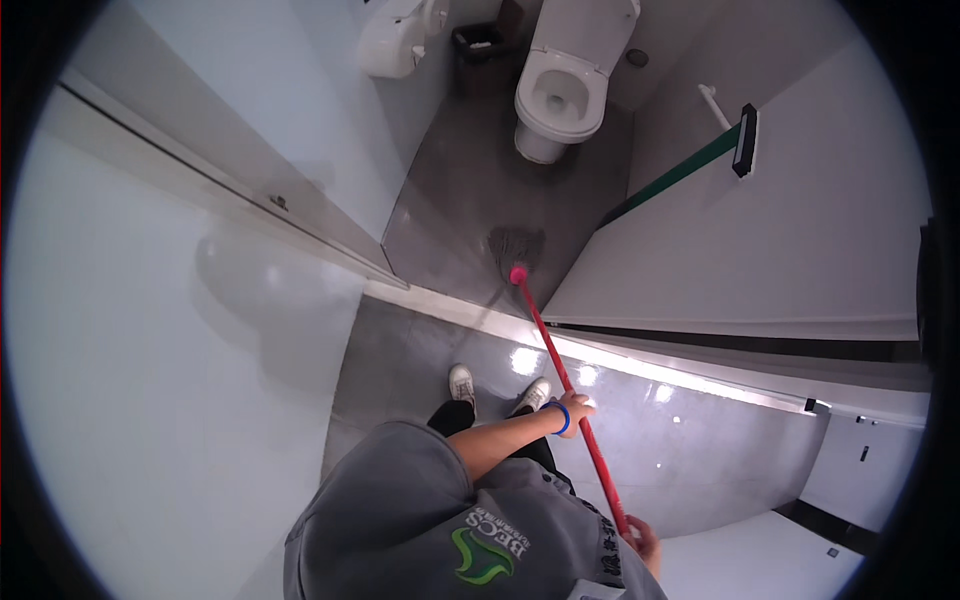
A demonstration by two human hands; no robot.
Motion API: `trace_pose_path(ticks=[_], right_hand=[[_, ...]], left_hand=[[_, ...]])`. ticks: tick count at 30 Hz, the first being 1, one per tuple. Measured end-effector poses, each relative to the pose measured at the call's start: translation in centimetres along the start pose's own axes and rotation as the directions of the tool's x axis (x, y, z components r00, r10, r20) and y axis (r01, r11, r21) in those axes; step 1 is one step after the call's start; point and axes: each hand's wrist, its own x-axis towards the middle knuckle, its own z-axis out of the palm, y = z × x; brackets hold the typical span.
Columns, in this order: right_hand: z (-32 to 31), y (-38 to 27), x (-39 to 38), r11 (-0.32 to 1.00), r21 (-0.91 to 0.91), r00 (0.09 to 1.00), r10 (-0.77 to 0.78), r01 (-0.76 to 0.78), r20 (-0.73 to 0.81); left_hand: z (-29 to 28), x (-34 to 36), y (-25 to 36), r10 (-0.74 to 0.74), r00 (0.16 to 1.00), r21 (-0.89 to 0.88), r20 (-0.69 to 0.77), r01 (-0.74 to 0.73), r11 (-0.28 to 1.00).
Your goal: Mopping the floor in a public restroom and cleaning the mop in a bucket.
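My left hand point(572, 412), with a blue band at the wrist, is closed around the middle of a red mop handle point(545, 335). My right hand point(642, 540) grips the same handle lower in the picture, near my waist, partly hidden by my clothing. At the far end of the handle, a pink socket point(518, 273) holds a grey string mop head point(515, 243) on the dark floor inside a toilet cubicle, just beyond the pale threshold strip point(450, 316).
A white toilet point(560, 110) stands at the back, with a dark bin point(485, 42) and wall dispenser point(390, 50) to its left. The cubicle door point(760, 250) is on the right, with a green-handled tool point(680, 175). A white wall point(170, 380) runs along the left.
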Motion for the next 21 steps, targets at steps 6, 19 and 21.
trace_pose_path(ticks=[6,19,21], right_hand=[[-1.0,-10.3,-0.7,0.727,-0.511,0.713,-0.644,0.458,-0.278],[-9.8,-17.6,8.7,0.116,-0.466,0.198,-0.971,0.877,0.132],[-8.1,-18.0,9.6,-0.026,-0.325,0.075,-0.953,0.945,0.294]], left_hand=[[-1.4,1.9,2.8,0.128,0.978,0.157,-0.164,-0.103,0.982],[-2.1,-1.8,4.3,-0.268,0.736,-0.154,-0.621,0.221,0.963],[-1.4,-3.7,2.8,-0.368,0.635,-0.237,-0.679,0.286,0.929]])
